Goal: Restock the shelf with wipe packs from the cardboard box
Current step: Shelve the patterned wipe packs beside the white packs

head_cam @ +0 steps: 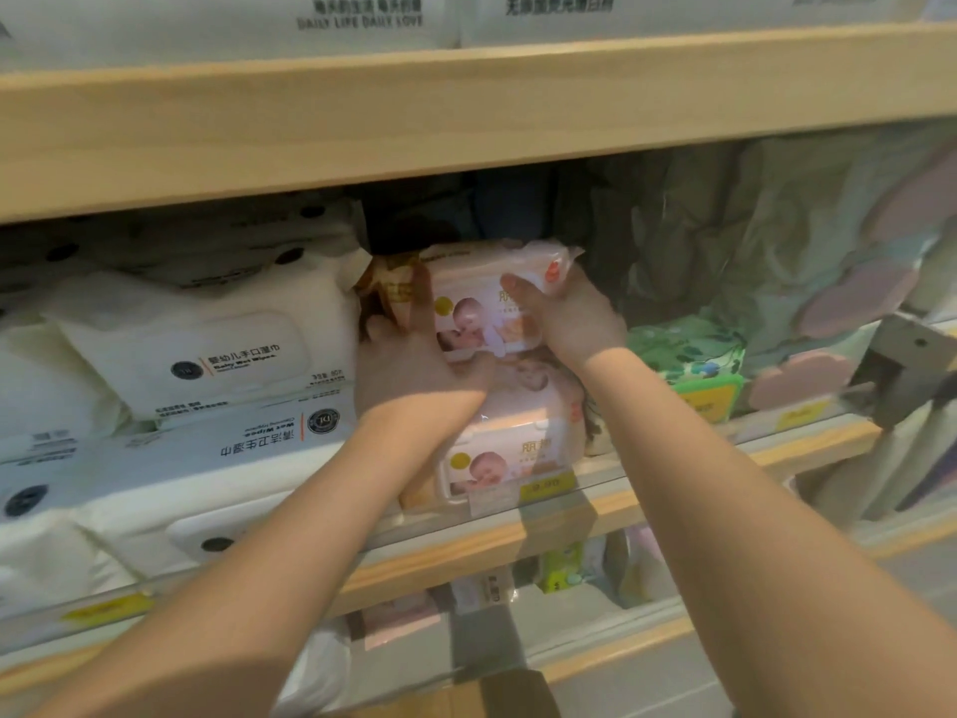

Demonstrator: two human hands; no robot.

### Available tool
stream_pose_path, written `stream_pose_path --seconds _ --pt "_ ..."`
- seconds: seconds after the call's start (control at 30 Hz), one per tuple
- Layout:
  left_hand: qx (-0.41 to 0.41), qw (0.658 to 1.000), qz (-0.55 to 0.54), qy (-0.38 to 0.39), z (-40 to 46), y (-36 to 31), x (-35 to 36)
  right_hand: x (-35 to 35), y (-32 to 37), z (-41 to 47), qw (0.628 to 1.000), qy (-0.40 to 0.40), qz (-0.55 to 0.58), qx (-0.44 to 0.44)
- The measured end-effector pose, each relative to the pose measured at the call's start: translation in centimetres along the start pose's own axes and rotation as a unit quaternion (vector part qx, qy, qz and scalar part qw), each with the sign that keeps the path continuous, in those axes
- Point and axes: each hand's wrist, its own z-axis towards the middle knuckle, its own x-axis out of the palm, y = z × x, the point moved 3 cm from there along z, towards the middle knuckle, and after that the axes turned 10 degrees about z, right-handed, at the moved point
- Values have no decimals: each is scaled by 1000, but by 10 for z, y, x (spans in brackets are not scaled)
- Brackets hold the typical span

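Note:
A pink wipe pack [487,298] with a baby picture lies on top of another pink wipe pack [512,443] on the wooden shelf [647,505]. My right hand [569,318] grips the upper pack's right end, thumb across its front. My left hand [414,365] holds its left side, one finger pointing up along the pack's edge and the thumb under its front. The cardboard box is out of view.
White wipe packs [197,355] are stacked to the left, touching the pink stack. A green pack [689,355] and pastel goods [808,375] sit to the right. A wooden shelf board [466,116] hangs close above. Yellow price tags line the clear shelf lip.

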Motion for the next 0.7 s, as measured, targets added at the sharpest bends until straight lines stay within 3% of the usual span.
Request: stream_pose_path --seconds 0.2,0.37,0.6,0.7 --pt "14 999 30 -25 -8 -1 3 -9 2 -11 996 40 72 -28" --pt "0 997 63 -36 -10 -5 8 -11 -1 -11 998 36 -3 -59" --pt "-16 994 94 -61 -15 -10 17 -5 -6 -2 997 54 2 -49" --pt "-15 995 97 -30 -16 -12 13 -6 -5 -5 997 61 -8 -36"
